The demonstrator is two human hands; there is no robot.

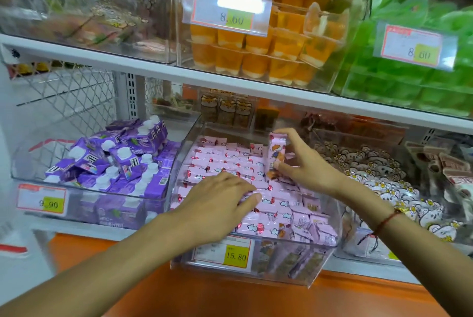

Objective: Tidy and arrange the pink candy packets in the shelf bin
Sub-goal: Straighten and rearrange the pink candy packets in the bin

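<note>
A clear plastic bin [179, 217] on the lower shelf is filled with rows of pink candy packets [225, 160] printed with clouds and red marks. My left hand [220, 204] lies palm down on the packets at the bin's front left, fingers stretched over them. My right hand [304, 163] pinches one pink packet [276, 153] between thumb and fingers and holds it upright above the right side of the bin. A price tag reading 15.80 [225, 252] is fixed to the bin's front wall.
Left of the bin is a clear bin of purple cartons [120, 160]. To the right is a bin of white cartoon-face packets [399, 188]. The shelf above carries orange jelly cups [256, 53] and green packs [409, 78]. An orange ledge [230, 296] runs below.
</note>
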